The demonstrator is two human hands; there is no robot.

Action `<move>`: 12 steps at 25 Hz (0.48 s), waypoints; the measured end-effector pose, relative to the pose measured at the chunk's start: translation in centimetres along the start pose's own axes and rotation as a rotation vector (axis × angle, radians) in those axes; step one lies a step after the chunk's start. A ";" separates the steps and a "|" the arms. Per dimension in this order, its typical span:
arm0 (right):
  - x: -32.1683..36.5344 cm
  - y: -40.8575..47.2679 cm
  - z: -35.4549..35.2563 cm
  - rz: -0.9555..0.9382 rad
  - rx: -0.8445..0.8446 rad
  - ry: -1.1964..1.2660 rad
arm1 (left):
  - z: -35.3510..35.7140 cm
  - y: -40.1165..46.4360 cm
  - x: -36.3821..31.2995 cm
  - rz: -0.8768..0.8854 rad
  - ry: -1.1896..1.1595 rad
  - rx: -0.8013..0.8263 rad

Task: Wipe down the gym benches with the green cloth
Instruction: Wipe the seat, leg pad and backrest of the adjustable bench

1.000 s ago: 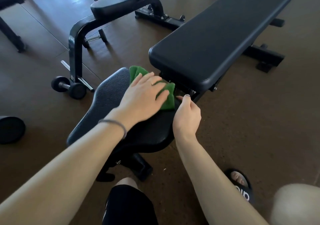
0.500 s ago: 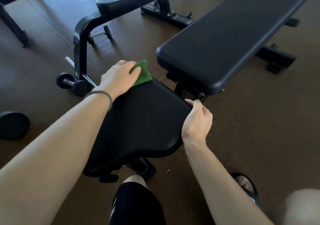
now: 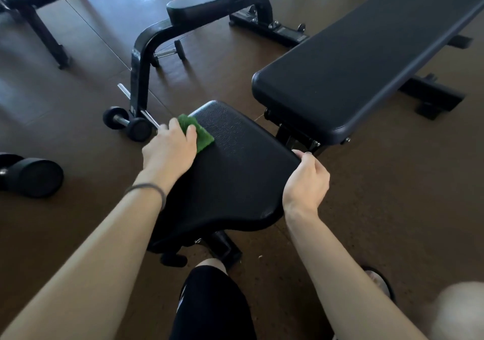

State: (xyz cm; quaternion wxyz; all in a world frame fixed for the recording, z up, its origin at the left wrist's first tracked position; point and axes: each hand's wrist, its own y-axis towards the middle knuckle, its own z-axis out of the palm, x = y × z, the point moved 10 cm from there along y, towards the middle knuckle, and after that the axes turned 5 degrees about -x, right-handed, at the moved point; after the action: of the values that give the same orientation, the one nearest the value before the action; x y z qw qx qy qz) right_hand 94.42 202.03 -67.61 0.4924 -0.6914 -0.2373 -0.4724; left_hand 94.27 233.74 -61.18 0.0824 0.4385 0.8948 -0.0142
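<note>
Now left hand (image 3: pixel 170 147) flat, pressing green cloth (image 3: pixel 197 134) on seat pad (image 3: pixel 235 177) far-left corner; right hand (image 3: pixel 306 182) curled, gripping pad's right edge.

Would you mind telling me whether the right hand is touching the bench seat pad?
Touching: the head view shows the right hand curled over the right edge of the seat pad.

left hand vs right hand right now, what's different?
The left hand presses the green cloth flat on the seat pad's far left corner; the right hand holds no cloth. The left hand lies palm down on top, while the right hand curls around the pad's right edge, apparently steadying it. The left wrist wears a dark band; the right wrist is bare. Both touch the same seat pad.
</note>
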 end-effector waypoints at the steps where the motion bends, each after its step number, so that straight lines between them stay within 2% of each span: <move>1: 0.0 0.2 0.0 0.001 -0.001 0.000 | 0.6 2.0 -1.1 0.001 0.008 0.015; 3: 0.0 0.3 0.0 -0.006 0.009 0.010 | 1.3 4.8 -3.6 0.044 0.021 0.036; 6: 0.0 0.4 -0.2 -0.018 0.017 0.009 | 2.0 4.4 -7.6 0.244 0.100 0.005; 12: 0.0 -0.1 -0.1 -0.013 0.041 0.012 | 1.4 -10.6 -12.4 0.868 0.060 0.046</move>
State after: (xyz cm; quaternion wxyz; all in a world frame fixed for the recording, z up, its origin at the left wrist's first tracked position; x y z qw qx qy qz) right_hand 94.27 201.96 -67.59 0.5048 -0.6766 -0.2485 -0.4750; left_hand 93.61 217.35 -61.07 0.0448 0.7759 0.6292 0.0145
